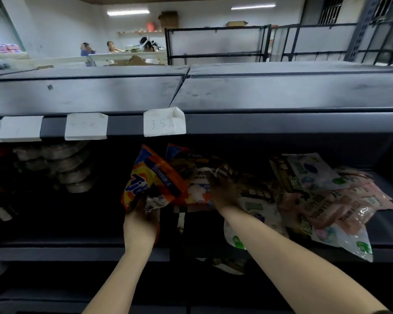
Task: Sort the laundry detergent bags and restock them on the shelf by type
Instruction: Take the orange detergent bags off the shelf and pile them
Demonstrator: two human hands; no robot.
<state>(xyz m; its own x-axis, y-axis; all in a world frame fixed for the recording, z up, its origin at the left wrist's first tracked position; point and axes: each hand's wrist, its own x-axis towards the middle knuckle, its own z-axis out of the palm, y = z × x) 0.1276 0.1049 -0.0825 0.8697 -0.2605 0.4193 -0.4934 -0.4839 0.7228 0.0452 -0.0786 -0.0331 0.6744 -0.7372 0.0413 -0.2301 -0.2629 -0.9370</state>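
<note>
**Two orange bags held on the shelf**

One orange detergent bag [153, 177] is gripped from below by the left hand [141, 225]. A second orange bag [191, 168] beside it is grasped by the right hand [222, 191]. Both sit on the dark shelf [77, 253]. A mixed pile of pink and white bags [327, 196] lies at right. Three paper price tags [164, 122] are stuck above.

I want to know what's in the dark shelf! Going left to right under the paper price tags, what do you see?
Stacked gray round packs → orange detergent bag held by the left hand → right hand gripping a second orange bag → heap of pink and white bags.
</note>
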